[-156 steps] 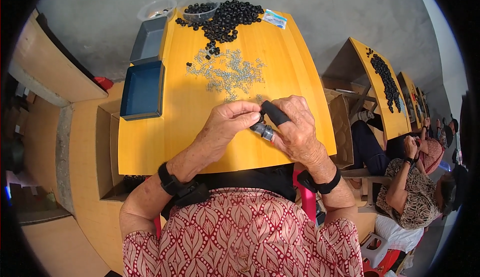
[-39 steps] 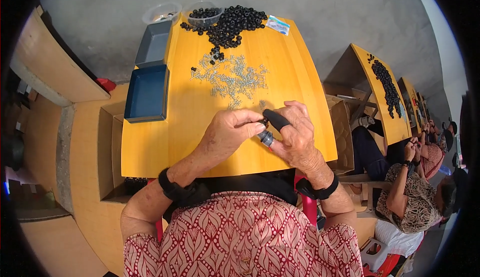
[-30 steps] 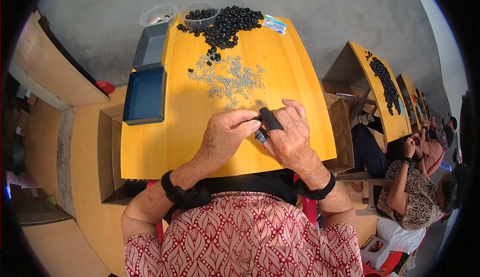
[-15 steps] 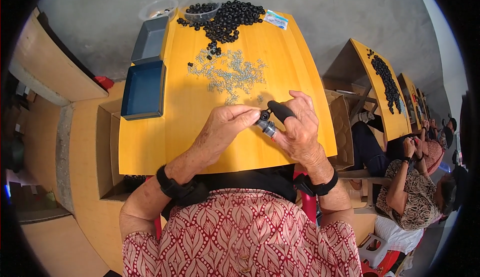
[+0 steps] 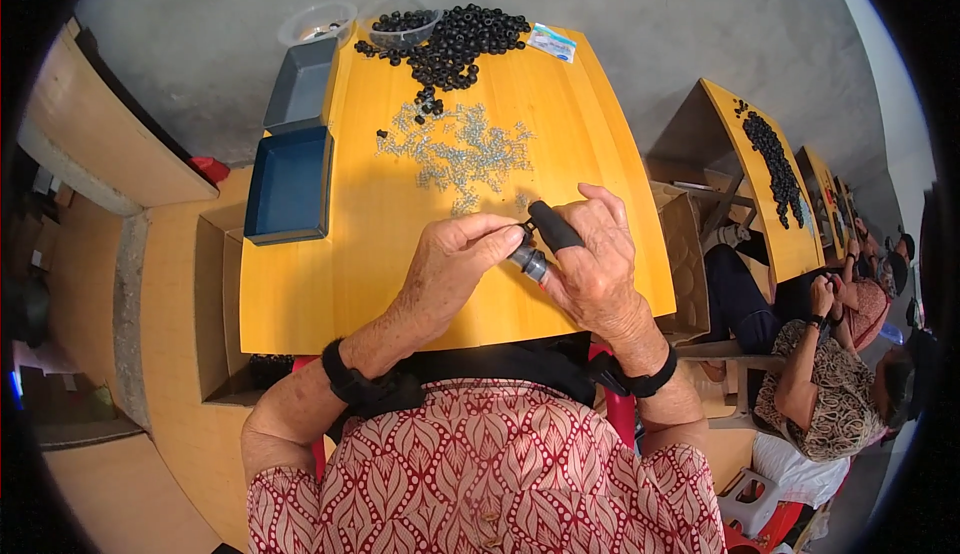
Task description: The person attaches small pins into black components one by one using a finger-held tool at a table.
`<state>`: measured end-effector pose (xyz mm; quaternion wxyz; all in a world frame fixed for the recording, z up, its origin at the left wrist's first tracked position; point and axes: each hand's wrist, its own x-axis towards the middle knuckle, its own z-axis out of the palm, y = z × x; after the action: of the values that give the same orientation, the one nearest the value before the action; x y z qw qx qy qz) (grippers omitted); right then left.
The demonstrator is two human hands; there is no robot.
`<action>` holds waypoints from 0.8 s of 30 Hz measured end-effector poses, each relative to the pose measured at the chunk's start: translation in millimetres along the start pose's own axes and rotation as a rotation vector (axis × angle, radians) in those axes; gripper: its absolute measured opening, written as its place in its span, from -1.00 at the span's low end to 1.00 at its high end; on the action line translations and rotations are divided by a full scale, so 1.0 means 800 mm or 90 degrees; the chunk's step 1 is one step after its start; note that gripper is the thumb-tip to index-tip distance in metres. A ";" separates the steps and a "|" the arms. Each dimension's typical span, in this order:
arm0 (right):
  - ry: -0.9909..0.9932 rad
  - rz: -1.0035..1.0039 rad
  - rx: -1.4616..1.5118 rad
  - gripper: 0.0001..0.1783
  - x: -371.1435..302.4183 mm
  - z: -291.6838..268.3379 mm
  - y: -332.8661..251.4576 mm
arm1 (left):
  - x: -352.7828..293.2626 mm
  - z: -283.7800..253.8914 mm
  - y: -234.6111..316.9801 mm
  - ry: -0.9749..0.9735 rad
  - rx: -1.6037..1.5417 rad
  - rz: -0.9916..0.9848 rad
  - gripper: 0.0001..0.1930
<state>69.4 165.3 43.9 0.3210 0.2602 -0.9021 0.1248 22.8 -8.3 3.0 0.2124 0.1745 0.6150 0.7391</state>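
Note:
Both my hands meet above the near half of the yellow table. Thumb and index finger of my left hand pinch a small black part, mostly hidden by the fingertips. My right hand is curled in from the other side, its covered fingertips closed around the same part. A black sleeve covers its index finger. At its thumb sits a dark grey, ringed cap-like piece. Beyond the hands lies a spread of tiny clear or silvery pieces; farther back is a heap of black ring-shaped parts.
Two open boxes, grey and dark blue, line the left edge. Clear plastic bowls stand at the back, near a small printed packet. To the right, another person sits at a table with black parts.
My right index finger has tipped slightly toward the left fingertips, and the black part is now more hidden between them. Otherwise the hands hold nearly the same place.

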 end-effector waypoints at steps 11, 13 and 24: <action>-0.017 -0.025 -0.055 -0.65 -0.009 -0.002 0.003 | 0.002 0.005 0.001 0.002 -0.004 -0.010 -0.79; -0.020 -0.021 -0.062 -0.66 -0.008 -0.004 0.004 | 0.004 0.007 0.007 -0.009 -0.009 -0.011 -0.80; -0.046 0.085 0.216 -0.76 -0.009 -0.011 0.018 | 0.006 0.001 0.001 -0.032 -0.077 -0.030 -0.82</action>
<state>70.9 183.1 45.0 0.2314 0.2546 -0.8942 0.2864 19.4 -5.0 3.9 0.2552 0.1653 0.5675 0.7652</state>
